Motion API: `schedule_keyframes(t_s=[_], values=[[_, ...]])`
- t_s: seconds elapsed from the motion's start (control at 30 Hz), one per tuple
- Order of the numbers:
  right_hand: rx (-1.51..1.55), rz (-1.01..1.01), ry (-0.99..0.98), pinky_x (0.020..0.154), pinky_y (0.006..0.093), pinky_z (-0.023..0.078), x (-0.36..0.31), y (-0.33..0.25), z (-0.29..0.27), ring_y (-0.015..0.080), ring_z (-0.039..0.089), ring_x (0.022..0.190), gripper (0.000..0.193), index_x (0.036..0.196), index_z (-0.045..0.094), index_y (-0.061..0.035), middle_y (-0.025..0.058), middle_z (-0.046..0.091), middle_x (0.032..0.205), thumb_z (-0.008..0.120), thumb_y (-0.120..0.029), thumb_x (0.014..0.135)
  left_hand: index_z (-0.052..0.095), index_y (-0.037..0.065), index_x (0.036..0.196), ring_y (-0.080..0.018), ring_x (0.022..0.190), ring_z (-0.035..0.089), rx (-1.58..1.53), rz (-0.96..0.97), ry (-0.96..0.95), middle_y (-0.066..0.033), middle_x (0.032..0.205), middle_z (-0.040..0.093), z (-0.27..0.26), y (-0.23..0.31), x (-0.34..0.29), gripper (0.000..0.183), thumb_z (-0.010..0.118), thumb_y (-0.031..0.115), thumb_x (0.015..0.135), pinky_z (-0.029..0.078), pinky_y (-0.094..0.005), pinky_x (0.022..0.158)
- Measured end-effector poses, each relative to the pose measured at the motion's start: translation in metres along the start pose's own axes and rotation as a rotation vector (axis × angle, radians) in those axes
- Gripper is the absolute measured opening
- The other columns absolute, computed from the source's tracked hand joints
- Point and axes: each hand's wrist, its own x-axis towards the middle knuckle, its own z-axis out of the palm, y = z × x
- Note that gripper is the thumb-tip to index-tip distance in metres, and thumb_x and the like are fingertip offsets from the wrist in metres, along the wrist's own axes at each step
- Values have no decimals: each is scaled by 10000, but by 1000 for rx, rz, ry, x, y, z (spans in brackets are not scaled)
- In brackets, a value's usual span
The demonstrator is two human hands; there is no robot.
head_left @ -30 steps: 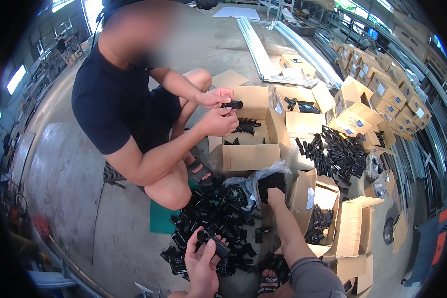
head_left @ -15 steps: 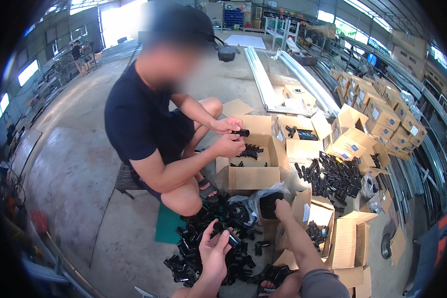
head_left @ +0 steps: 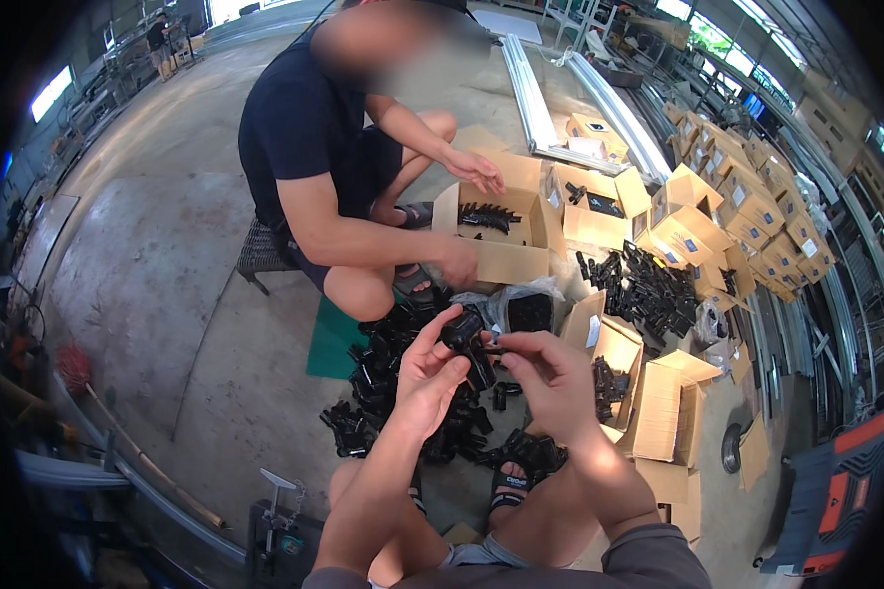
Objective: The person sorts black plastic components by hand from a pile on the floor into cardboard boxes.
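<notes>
Close in front of me, my left hand (head_left: 428, 381) is closed around a black pipe fitting (head_left: 462, 334) with a short branch pointing down. My right hand (head_left: 552, 381) pinches a thin dark piece (head_left: 491, 349) against the fitting's side; its exact kind is too small to make out. Below both hands spreads a heap of black fittings (head_left: 363, 378) on the floor. Just beyond the right hand stands a plastic-lined container (head_left: 530, 312) filled with small black parts.
A co-worker (head_left: 314, 167) squats ahead on a stool, hands at an open carton (head_left: 506, 260) with rows of black fittings. More open cartons (head_left: 670, 402) stand to the right, near another fitting pile (head_left: 648, 294). Stacked boxes (head_left: 756, 211) and metal profiles (head_left: 530, 98) lie farther off.
My right hand has left the plastic-lined container and come to the fitting in my left hand, bringing a small dark piece. The co-worker's hands have parted, and the fitting between them is gone.
</notes>
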Motion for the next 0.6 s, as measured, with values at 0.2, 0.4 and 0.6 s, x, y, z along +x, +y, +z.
schedule_keyframes(t_s=[0.2, 0.4, 0.6], values=[[106, 32, 33, 774, 239, 521, -18, 18, 6, 101, 658, 851, 154, 1070, 697, 20, 72, 707, 961, 655, 5, 922, 471, 21, 1438, -160, 1128, 623, 326, 134, -89, -124, 1224, 661, 5, -4, -5, 603, 640, -113, 876, 480, -293, 983], [183, 113, 182, 769, 218, 503, -28, 44, 18, 79, 638, 845, 131, 1044, 689, 23, 45, 708, 946, 674, 2, 916, 481, 20, 1434, -138, 1115, 614, 512, 134, 23, -90, 1218, 658, 5, -17, -13, 630, 646, -153, 851, 481, -285, 985], [309, 228, 220, 747, 199, 485, -30, 53, 11, 57, 624, 830, 122, 1029, 693, 18, 35, 706, 936, 686, 3, 908, 524, 17, 1406, -93, 1028, 611, 731, 150, 79, -65, 1160, 666, 7, -27, -12, 604, 668, -146, 843, 510, -250, 890]])
